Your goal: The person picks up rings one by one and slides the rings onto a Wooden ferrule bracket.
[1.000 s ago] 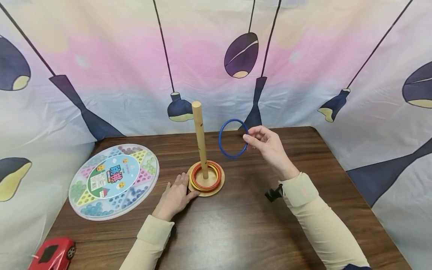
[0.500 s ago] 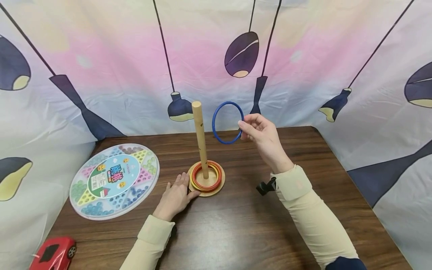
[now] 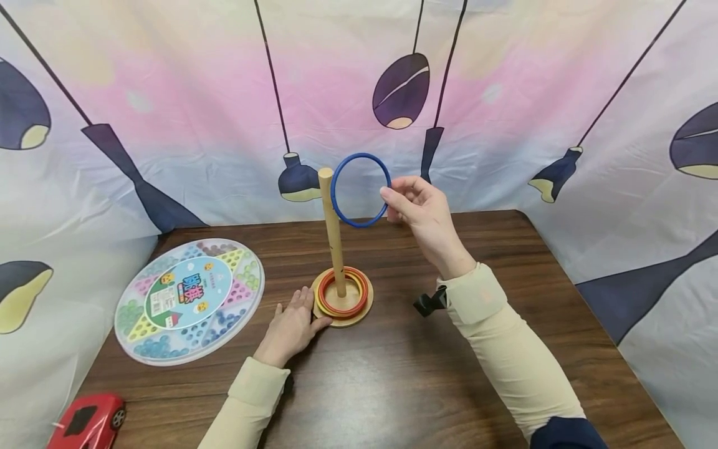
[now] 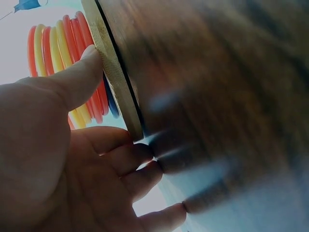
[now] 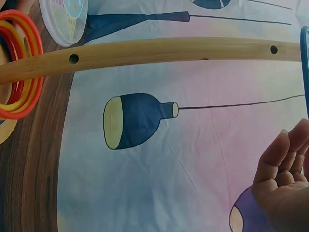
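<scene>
My right hand (image 3: pixel 424 215) pinches a blue ring (image 3: pixel 361 155) by its right side, between thumb and fingers. The ring is held up on edge near the top of a wooden peg (image 3: pixel 333 240), and its left side overlaps the peg in the head view. Around the foot of that peg lies a stack of red and yellow rings (image 4: pixel 59 41), with a dark blue one (image 4: pixel 110 99) lowest, on the round wooden base (image 4: pixel 116 77). My left hand (image 3: pixel 288 329) rests at the base's left edge, thumb on the rim, fingers extended on the table.
A round Chinese checkers set (image 3: pixel 191 293) lies left of the base on the brown wooden table (image 3: pixel 392 386). A red toy car (image 3: pixel 90 421) is at the near left. Behind the table hangs a printed cloth (image 3: pixel 224 125). A black device (image 3: pixel 430 304) sits at the right cuff.
My right hand has moved up and to the left with the blue ring, bringing it from beside the peg to its upper part. The left hand has stayed at the base.
</scene>
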`<state>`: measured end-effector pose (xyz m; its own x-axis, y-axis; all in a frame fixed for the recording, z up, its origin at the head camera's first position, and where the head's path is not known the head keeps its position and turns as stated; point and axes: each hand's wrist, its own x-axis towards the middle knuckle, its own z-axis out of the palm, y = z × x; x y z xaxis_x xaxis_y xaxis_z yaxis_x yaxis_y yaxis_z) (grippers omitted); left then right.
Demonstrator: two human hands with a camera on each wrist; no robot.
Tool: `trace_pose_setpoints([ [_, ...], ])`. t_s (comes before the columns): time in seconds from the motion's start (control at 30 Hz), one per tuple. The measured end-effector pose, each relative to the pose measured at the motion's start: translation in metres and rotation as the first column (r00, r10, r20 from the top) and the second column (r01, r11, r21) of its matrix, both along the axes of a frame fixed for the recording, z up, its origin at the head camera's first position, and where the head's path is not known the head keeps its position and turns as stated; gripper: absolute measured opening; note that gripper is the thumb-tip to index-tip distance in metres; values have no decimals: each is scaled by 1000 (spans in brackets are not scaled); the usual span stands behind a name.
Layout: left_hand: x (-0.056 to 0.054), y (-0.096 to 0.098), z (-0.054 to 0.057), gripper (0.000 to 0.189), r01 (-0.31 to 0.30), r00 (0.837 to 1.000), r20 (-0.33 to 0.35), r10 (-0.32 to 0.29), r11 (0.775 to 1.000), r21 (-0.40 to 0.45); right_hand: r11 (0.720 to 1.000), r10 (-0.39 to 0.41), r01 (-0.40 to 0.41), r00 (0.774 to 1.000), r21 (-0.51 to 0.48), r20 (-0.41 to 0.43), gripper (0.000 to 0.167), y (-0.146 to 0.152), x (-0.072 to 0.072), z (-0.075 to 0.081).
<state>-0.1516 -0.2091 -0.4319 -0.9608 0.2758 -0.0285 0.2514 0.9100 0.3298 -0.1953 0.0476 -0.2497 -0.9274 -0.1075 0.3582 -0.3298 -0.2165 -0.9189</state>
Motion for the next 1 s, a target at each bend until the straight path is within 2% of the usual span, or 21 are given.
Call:
trace_pose_setpoints([
  [0.47, 1, 1, 1, 84, -6, 1000, 0, 6, 1000, 6, 999, 15, -14, 999, 32, -30, 13, -15, -8, 4],
  [0.67, 2, 1, 0, 83, -10, 1000, 6, 10, 1000, 6, 998, 31, -31, 999, 51, -8, 13, -20, -13, 4],
  [1.0, 3, 2, 2, 83, -18, 1000, 9, 18, 1000, -10, 988, 14, -19, 999, 150, 39, 15, -24, -21, -5],
])
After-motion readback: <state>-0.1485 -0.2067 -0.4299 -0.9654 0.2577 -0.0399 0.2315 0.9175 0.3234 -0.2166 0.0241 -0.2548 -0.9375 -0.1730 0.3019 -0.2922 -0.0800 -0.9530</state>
